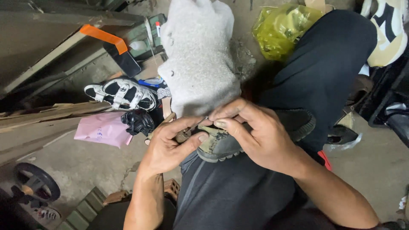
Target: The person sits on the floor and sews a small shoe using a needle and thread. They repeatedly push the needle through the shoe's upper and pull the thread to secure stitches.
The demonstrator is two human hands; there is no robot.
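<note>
A dark shoe (298,121) with a worn olive toe and rubber sole lies across my lap, on dark trousers (324,64). My left hand (168,147) grips the toe end from the left, thumb pressed on the sole edge. My right hand (255,136) covers the toe from above, its fingertips pinching a thin metal needle-like tool (200,124) at the shoe's edge. A grey woolly cloth (198,55) hangs over the knee just behind the hands.
A black-and-white sandal (121,94) and a pink bag (104,129) lie on the concrete floor at left, with a dark lump between. Wooden boards (47,113) run along the left. A yellow plastic bag (281,27) sits at top, a small black wheel (36,183) bottom left.
</note>
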